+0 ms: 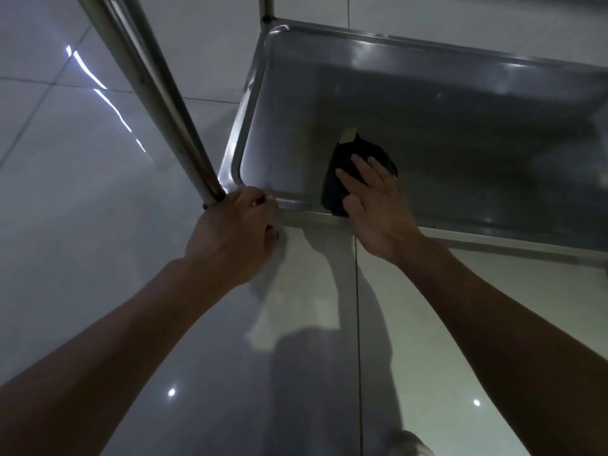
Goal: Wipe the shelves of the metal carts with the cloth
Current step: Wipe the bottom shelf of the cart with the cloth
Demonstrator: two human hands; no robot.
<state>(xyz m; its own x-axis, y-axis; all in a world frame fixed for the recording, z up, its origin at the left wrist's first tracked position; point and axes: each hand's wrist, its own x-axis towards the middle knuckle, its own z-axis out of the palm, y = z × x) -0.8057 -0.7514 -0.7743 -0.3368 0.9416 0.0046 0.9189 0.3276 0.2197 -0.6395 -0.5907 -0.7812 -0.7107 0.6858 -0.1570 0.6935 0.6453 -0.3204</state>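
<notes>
A low steel cart shelf [444, 103] with a raised rim fills the upper right. A dark folded cloth [337, 179] with a pale tag lies on it near the front rim. My right hand [375, 205] presses flat on the cloth with straight fingers. My left hand [235, 222] grips the shelf's near left corner, fingers curled round the rim at the foot of the upright post [158, 93].
A second post [266, 6] rises at the shelf's far left corner. Glossy pale floor tiles [98, 258] surround the cart and reflect ceiling lights. The edge of another metal surface shows at the top right.
</notes>
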